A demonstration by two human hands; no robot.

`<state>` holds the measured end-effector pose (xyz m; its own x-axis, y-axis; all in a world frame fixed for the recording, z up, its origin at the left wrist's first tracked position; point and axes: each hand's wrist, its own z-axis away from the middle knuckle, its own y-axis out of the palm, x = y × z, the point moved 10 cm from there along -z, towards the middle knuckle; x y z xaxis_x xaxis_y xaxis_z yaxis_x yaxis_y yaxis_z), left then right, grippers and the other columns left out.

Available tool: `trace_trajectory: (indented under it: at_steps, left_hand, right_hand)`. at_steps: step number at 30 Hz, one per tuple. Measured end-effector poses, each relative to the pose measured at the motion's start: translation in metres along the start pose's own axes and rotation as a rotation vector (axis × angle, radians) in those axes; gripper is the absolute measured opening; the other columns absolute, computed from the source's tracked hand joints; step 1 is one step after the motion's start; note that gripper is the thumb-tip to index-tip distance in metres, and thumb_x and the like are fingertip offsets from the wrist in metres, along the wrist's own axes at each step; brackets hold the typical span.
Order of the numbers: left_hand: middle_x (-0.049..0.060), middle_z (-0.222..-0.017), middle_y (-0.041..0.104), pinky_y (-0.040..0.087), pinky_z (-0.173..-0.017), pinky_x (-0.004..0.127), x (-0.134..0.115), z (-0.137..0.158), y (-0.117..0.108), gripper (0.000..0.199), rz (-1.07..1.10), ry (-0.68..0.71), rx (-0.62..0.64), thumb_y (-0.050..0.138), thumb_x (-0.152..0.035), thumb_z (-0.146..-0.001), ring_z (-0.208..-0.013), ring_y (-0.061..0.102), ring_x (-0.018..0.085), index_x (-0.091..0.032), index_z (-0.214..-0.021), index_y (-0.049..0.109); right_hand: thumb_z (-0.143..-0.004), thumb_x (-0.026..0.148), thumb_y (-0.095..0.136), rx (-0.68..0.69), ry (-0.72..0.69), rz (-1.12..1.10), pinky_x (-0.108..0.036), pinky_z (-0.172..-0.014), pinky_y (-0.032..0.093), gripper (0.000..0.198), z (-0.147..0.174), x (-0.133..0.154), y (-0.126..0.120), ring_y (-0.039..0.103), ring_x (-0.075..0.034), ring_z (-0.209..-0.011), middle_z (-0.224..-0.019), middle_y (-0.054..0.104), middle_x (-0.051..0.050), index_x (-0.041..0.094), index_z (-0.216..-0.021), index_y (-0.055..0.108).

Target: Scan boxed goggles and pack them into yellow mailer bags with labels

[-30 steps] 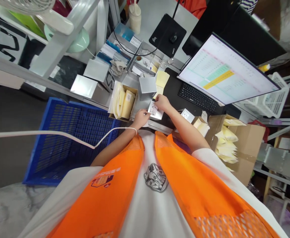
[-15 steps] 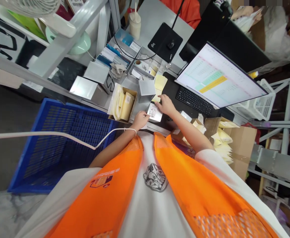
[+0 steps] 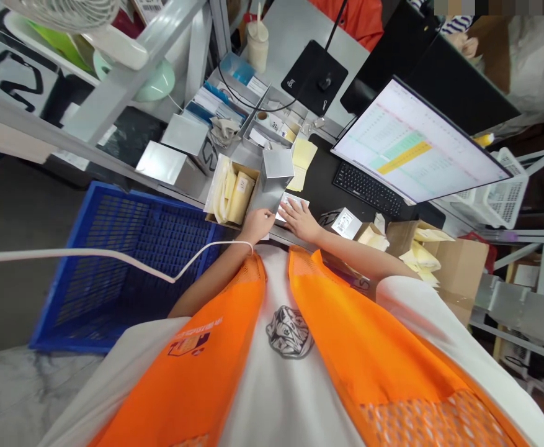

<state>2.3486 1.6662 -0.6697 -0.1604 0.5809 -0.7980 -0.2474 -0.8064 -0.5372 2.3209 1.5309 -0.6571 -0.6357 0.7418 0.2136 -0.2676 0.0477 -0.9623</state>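
Observation:
My right hand lies flat with its fingers spread over a small white box, covering most of its top. Just left of that box is my left hand, its fingers curled together in a pinch; whatever they hold, if anything, is too small to make out. A white cable runs to my left wrist. Beyond my hands, a silver-grey box stands near a pale yellow paper slip. Close to my left hand, an open cardboard box holds yellow padded envelopes.
A tilted monitor stands behind a black keyboard. At right are a labelled box and a carton with yellow envelopes. A blue plastic crate sits at lower left. Grey boxes and a metal rack beam border the left.
My right hand has shifted from the box's far edge to flat across its label. My left hand has drawn slightly left, away from the box's edge. The view has shifted slightly.

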Motion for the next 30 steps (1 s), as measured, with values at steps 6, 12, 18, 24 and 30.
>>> trace_trajectory:
  at_steps: [6, 12, 18, 24, 30]
  left_hand:
    - [0.015, -0.119, 0.073, 0.050, -0.104, 0.037, -0.017, -0.012, -0.002, 0.038, -0.027, 0.131, 0.058, 0.063, -0.021, -0.091, -0.108, 0.068, 0.026, -0.011, -0.126, 0.072]
    - [0.013, -0.109, 0.069, 0.051, -0.101, 0.040, -0.020, -0.023, 0.025, 0.089, -0.019, 0.257, 0.295, 0.078, -0.031, -0.081, -0.105, 0.066, 0.028, -0.011, -0.160, 0.042]
    - [0.002, -0.088, 0.068, 0.054, -0.076, 0.031, -0.009, -0.041, 0.039, 0.105, 0.057, 0.159, 0.562, 0.079, -0.025, -0.076, -0.064, 0.065, 0.017, -0.016, -0.165, 0.024]
    - [0.004, -0.083, 0.069, 0.051, -0.079, 0.030, -0.032, -0.086, 0.024, 0.037, -0.104, 0.218, 0.340, 0.074, -0.031, -0.080, -0.075, 0.064, 0.020, -0.014, -0.112, 0.069]
    - [0.004, -0.073, 0.064, 0.048, -0.081, 0.030, -0.053, -0.094, 0.006, 0.014, 0.035, 0.185, 0.127, 0.065, -0.029, -0.083, -0.078, 0.061, 0.020, -0.018, -0.075, 0.062]
  right_hand:
    - [-0.104, 0.028, 0.049, -0.153, -0.014, -0.219, -0.058, -0.124, 0.023, 0.033, 0.000, -0.001, 0.006, 0.042, -0.028, -0.151, -0.146, 0.064, -0.011, 0.027, -0.127, 0.073]
    - [-0.090, 0.063, 0.065, -0.302, 0.500, -0.373, -0.070, -0.119, 0.024, 0.086, 0.006, -0.054, -0.011, 0.030, -0.041, -0.153, -0.163, 0.035, -0.026, 0.015, -0.158, 0.041]
    - [-0.074, 0.048, 0.085, -0.159, 0.495, -0.487, -0.050, -0.115, 0.038, 0.089, -0.009, -0.067, -0.004, 0.049, -0.036, -0.135, -0.146, 0.053, -0.022, 0.011, -0.148, 0.051]
    - [-0.079, 0.032, 0.076, -0.277, 0.596, -0.824, -0.030, -0.092, 0.049, 0.035, -0.022, -0.094, -0.009, 0.064, -0.020, -0.100, -0.110, 0.072, -0.009, 0.010, -0.106, 0.073]
    - [-0.096, 0.034, 0.057, -0.345, 0.792, -0.819, -0.036, -0.097, 0.047, 0.028, -0.016, -0.094, -0.021, 0.064, -0.022, -0.102, -0.104, 0.074, -0.009, 0.011, -0.091, 0.072]
